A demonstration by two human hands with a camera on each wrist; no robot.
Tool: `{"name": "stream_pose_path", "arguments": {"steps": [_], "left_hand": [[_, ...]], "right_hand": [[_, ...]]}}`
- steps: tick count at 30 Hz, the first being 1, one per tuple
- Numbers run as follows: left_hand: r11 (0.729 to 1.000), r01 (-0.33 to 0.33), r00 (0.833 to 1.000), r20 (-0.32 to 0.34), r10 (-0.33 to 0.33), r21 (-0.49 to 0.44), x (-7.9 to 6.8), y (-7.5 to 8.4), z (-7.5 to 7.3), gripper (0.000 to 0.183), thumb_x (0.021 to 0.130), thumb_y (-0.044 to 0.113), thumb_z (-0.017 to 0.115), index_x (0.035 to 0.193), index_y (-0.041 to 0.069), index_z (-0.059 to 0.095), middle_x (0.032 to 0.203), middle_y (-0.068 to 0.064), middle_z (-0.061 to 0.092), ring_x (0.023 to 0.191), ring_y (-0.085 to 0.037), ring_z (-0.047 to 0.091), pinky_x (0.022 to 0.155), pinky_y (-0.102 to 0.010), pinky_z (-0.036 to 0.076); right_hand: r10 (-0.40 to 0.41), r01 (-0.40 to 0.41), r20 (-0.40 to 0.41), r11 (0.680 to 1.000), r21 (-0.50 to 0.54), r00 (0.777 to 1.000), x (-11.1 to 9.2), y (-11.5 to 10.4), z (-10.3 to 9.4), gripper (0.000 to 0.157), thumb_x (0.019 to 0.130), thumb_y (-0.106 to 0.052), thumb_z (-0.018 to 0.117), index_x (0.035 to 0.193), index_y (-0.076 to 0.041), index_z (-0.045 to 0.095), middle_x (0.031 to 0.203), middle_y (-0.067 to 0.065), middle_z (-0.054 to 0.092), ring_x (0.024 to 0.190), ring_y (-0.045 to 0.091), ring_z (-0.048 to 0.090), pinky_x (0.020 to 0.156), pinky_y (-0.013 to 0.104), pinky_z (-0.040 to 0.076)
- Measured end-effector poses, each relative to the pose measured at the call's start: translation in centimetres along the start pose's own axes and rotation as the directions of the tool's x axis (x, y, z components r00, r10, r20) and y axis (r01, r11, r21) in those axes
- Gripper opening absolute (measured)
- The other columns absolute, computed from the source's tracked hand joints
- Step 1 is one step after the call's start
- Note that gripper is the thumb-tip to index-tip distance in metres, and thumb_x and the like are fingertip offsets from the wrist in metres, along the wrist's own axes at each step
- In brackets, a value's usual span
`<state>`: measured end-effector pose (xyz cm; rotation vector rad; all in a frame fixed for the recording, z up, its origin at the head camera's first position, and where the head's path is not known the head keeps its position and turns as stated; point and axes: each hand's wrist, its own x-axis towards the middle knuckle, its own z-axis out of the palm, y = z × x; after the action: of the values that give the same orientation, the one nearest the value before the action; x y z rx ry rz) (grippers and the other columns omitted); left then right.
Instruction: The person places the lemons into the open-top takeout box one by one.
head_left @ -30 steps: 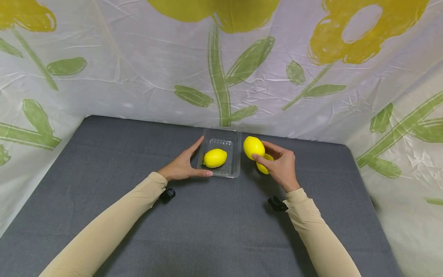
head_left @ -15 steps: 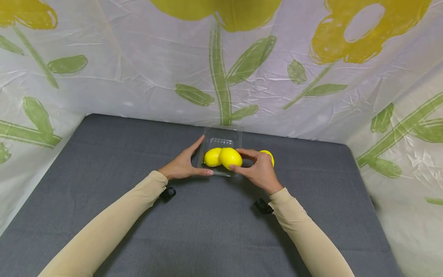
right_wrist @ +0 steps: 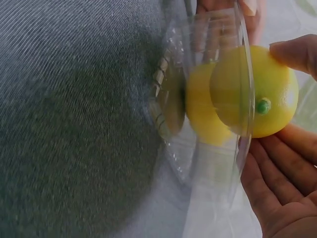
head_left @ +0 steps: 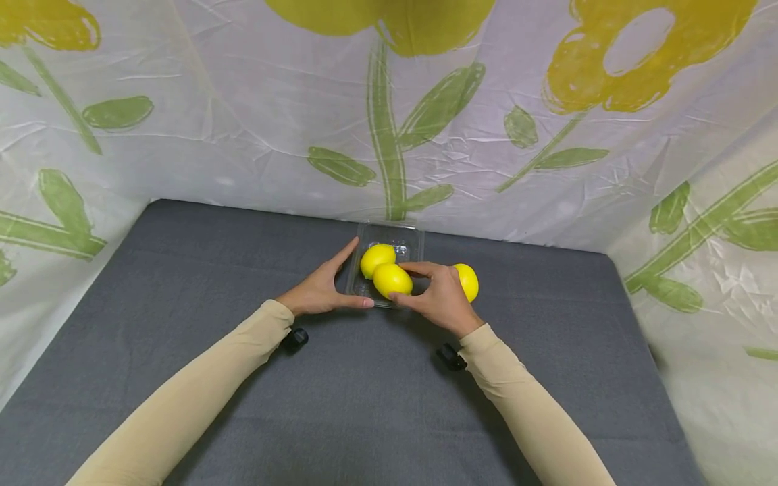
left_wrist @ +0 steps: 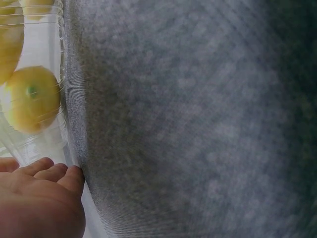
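Note:
A clear plastic container (head_left: 408, 233) stands near the back edge of the table. My left hand (head_left: 321, 287) lies along its left side, thumb and fingers spread, fingertips at the wall in the left wrist view. Between thumb and fingers, my right hand (head_left: 442, 297) holds a yellow lemon (head_left: 392, 281) over the container's near part. In the right wrist view the held lemon (right_wrist: 275, 89) is partly behind the clear rim, its stem end greenish. Another lemon (head_left: 377, 260) sits in the container just behind it. A third lemon (head_left: 469, 282) rests on the table, partly hidden by the right hand.
Dark grey cloth (head_left: 365, 405) covers the table. A white curtain (head_left: 255, 135) printed with yellow flowers and green leaves hangs behind the back edge and along both sides. Each wrist wears a small black camera (head_left: 295, 339).
My right hand has carried its lemon leftward from beside the container to inside its outline. The lemon in the container has shifted backward. My left hand has stayed in place.

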<state>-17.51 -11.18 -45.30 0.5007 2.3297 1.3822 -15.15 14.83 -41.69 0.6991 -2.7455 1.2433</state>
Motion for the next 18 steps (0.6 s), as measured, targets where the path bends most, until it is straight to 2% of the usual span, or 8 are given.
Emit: {"name": "stream_pose_path", "arguments": {"steps": [18], "left_hand": [[1.000, -0.007, 1.000, 0.004, 0.007, -0.014, -0.1, 0.1, 0.0, 0.126, 0.078, 0.048, 0.087, 0.165, 0.026, -0.002, 0.170, 0.000, 0.000, 0.155, -0.027, 0.004, 0.120, -0.060, 0.014]], "right_hand": [[0.009, -0.010, 0.129, 1.000, 0.004, 0.992, 1.8, -0.4, 1.9, 0.054, 0.082, -0.027, 0.088, 0.127, -0.003, 0.071, 0.122, 0.010, 0.072, 0.111, 0.024, 0.069, 0.094, 0.043, 0.056]]}}
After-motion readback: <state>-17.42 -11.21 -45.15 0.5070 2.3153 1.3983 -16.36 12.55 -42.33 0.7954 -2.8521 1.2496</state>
